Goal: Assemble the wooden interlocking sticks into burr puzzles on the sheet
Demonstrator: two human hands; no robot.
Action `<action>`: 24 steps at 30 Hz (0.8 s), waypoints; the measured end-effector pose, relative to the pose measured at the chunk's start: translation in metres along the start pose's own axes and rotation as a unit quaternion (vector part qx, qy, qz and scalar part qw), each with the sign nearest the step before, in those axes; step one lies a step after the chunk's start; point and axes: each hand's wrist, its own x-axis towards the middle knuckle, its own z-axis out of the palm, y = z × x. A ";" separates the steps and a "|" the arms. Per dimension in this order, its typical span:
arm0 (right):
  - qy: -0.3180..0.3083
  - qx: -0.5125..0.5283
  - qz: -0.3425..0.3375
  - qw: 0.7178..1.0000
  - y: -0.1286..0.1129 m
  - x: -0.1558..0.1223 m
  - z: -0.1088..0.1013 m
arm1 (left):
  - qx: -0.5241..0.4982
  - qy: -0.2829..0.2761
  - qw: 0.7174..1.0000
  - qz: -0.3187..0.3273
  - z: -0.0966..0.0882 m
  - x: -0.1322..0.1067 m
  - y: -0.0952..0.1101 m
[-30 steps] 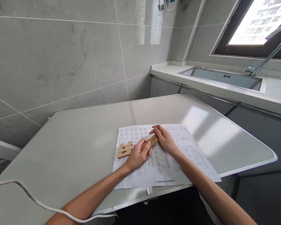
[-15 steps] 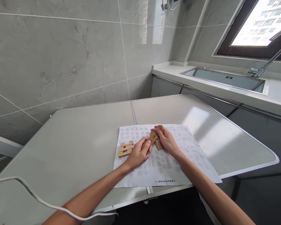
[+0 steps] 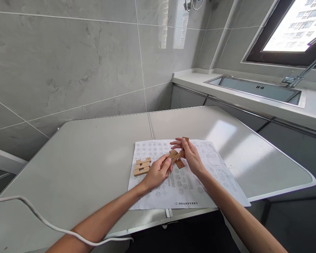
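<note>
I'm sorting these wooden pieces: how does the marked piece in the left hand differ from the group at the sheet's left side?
The marked piece is held by the left hand; the group lies on the sheet. The marked piece shows a bold dark mark; the group shows none as bold. Both are light brown.

We're getting daylight from the window (image 3: 292, 30), pane nearly blown out. Glare on the table (image 3: 222, 135), pale reflections on the tiled wall (image 3: 102, 63). Wide-angle stretch at edges.
</note>
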 end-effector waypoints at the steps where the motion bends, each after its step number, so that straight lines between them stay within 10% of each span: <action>1: -0.016 0.009 0.011 1.000 -0.003 -0.001 0.000 | 0.003 0.000 1.000 0.002 0.000 0.000 -0.001; 9: -0.187 0.023 0.087 0.978 -0.006 -0.009 0.003 | 0.078 0.020 0.997 0.015 -0.001 0.000 -0.009; 24: -0.159 -0.012 0.039 0.986 -0.008 -0.012 0.000 | 0.189 0.064 0.979 0.038 0.003 -0.002 -0.009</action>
